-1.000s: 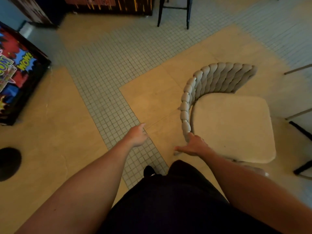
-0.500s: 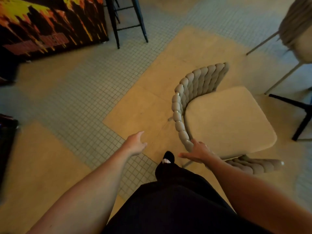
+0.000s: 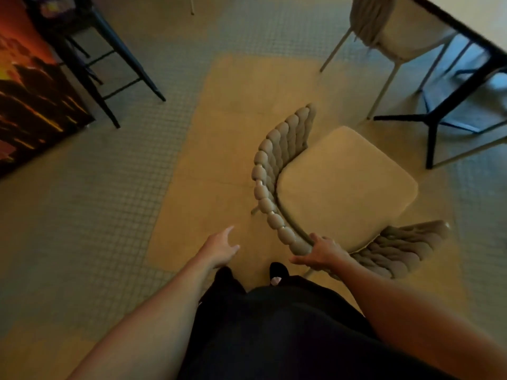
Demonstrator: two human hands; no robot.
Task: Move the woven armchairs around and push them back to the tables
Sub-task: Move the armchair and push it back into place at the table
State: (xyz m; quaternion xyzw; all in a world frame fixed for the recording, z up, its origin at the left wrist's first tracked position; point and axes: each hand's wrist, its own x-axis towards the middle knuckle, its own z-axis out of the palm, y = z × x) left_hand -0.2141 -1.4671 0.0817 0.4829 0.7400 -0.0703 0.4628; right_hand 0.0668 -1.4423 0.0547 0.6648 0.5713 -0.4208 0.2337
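Note:
A beige woven armchair [image 3: 345, 182] with a cushioned seat stands on the floor in front of me, slightly right of centre. My right hand [image 3: 319, 253] grips the top rim of its braided backrest at the near corner. My left hand [image 3: 220, 246] hovers free over the floor to the left of the chair, fingers relaxed and holding nothing. At the upper right a table [image 3: 466, 20] with black legs shows its edge. A second woven armchair [image 3: 384, 26] is tucked against that table.
A black bar stool [image 3: 109, 67] stands at the upper left beside a dark cabinet with orange artwork [image 3: 33, 100]. The table's black base [image 3: 436, 119] reaches toward the chair's far side. Floor is grey mosaic tile with tan panels. My dark trousers and a shoe [image 3: 277, 272] fill the bottom.
The chair has swung clockwise and shifted toward the table while my right hand kept hold of the backrest. My view has turned right, bringing the table and second chair into sight.

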